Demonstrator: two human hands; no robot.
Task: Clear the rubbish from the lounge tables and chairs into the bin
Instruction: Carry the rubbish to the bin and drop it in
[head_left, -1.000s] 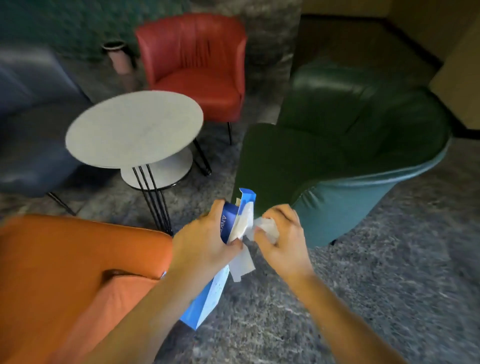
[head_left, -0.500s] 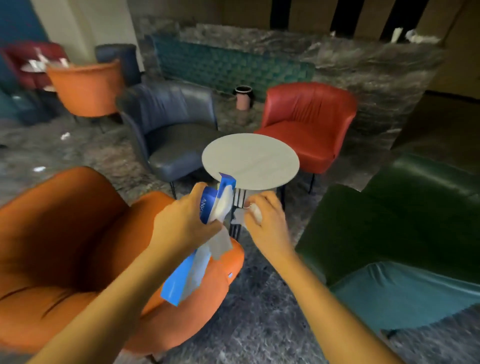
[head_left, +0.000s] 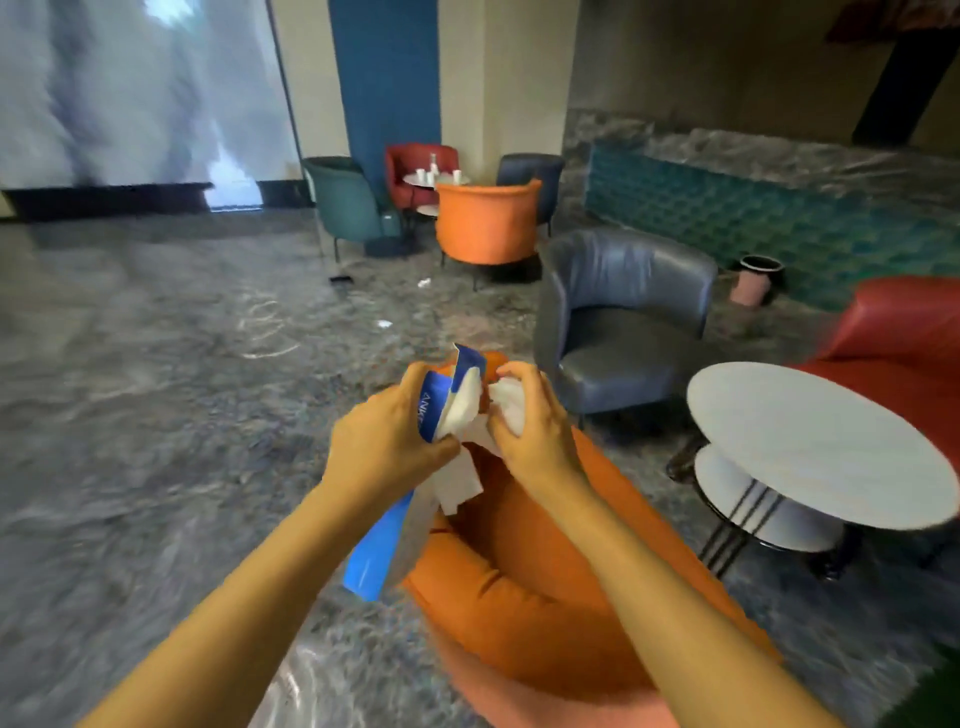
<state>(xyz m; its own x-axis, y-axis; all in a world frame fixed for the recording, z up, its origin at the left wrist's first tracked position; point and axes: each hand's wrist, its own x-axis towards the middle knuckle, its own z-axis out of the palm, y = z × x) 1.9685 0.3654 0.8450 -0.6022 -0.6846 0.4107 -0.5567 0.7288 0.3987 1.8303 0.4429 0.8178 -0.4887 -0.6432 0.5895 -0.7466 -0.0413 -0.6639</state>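
Hands meet above an orange armchair (head_left: 545, 587) as my left hand (head_left: 387, 447) grips a blue-and-white packet (head_left: 441, 400) and my right hand (head_left: 530, 421) clutches crumpled white tissue (head_left: 506, 402).

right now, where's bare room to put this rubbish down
The near table top, between the grey chair and red chair, is bare; so is the grey chair's seat. The far table is crowded with cups. Left hand grips the packet, right hand the tissue.
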